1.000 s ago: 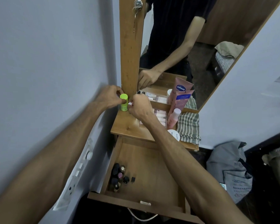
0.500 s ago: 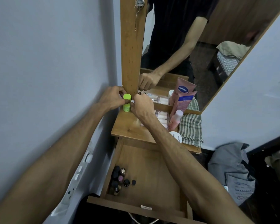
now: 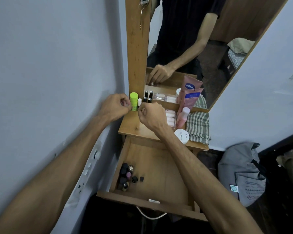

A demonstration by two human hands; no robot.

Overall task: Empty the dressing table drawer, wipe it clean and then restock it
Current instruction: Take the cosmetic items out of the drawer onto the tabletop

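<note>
The dressing table drawer (image 3: 161, 168) is pulled open below the table top (image 3: 132, 127). Several small nail polish bottles (image 3: 127, 176) are grouped in its front left corner; the rest of its floor is bare wood. A green bottle (image 3: 133, 100) stands upright at the table's back left corner, with a small white tube (image 3: 139, 101) and little black bottles (image 3: 147, 98) beside it. My left hand (image 3: 114, 108) is curled just left of the green bottle's base. Just below the white tube is my right hand (image 3: 153, 116), its fingers closed. Whether either hand touches an item is unclear.
On the table's right half are a clear box of pink and white items (image 3: 170, 117), a pink bottle (image 3: 182, 117), a pink Vaseline tube (image 3: 189, 100), a white round jar (image 3: 182, 136) and a folded checked cloth (image 3: 198, 125). A mirror (image 3: 210, 39) rises behind. A grey bag (image 3: 242, 174) lies on the floor at right. A switchboard (image 3: 89, 166) is on the left wall.
Both hands have slid down and back from the green bottle and the white tube. The bottle's top half, earlier partly covered by my left fingers, now shows fully.
</note>
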